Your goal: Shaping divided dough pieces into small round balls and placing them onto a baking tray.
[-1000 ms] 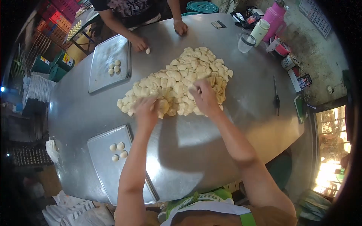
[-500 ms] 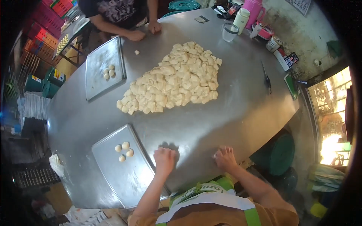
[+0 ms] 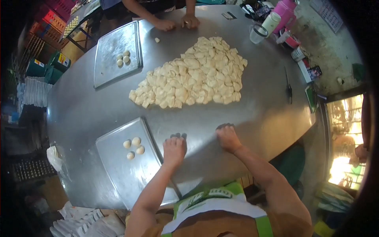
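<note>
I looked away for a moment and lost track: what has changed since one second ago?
The left hand and right hand have left the dough pile and drawn back toward the body, now curled at the steel table. The co-worker's hand nearer the far tray has moved away from the small dough ball. That tray and the near tray still hold four balls each.

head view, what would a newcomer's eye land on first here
The broad heap of pale, lumpy dough pieces stands out first, spread across the middle of the shiny grey metal table. On the table's left lie two rectangular silver metal trays, each bearing four round cream dough balls. A bright pink flask catches the eye at the far right.
</note>
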Demonstrator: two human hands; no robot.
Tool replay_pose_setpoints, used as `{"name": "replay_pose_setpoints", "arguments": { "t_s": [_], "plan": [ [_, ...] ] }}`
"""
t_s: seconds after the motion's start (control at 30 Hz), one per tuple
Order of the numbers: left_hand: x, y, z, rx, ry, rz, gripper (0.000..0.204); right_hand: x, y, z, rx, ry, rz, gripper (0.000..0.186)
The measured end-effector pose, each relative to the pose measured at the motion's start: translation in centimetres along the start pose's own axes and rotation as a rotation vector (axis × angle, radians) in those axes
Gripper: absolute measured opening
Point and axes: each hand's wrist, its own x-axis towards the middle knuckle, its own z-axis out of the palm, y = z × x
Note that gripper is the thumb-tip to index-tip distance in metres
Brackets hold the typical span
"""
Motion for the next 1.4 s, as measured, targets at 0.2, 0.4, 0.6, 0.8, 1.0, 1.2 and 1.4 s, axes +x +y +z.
{"name": "replay_pose_setpoints", "arguments": {
  "t_s": [0.2,0.4,0.6,0.8,1.0,1.2,1.4],
  "plan": [
    [6.5,3.9,3.3,-0.091,-0.042,-0.19,0.026,7.6,-2.6,-1.1,0.119,0.071,-0.058,0.017],
    [-1.5,1.5,1.0,-0.067,-0.204,-0.094,0.021,2.2,1.3,-1.0,0.065,0.14,-0.304,0.021],
    [10.9,-0.7,2.1,0.042,0.143,-0.32,0.017,11.6,-2.3,0.1,0.121,0.34,-0.13,0.015],
    [3.2,0.1,-0.5,-0.201,-0.052,-0.256,0.024,5.6,-4.6,-1.3,0.232,0.148,-0.05,0.028],
    [-7.6,-2.3,-10.1,-0.442,0.137,-0.331,0.041,5.1,-15.0,0.6,0.37,0.095,-0.093,0.035],
    [-12.0,-8.4,-14.0,-0.173,0.254,-0.465,0.04,9.5,-27.9,3.9,0.214,0.048,-0.377,0.022],
    [-13.4,-7.8,-14.5,-0.233,0.215,-0.583,0.046,10.4,-23.6,1.1,0.335,0.188,-0.372,0.012]
  ]
}}
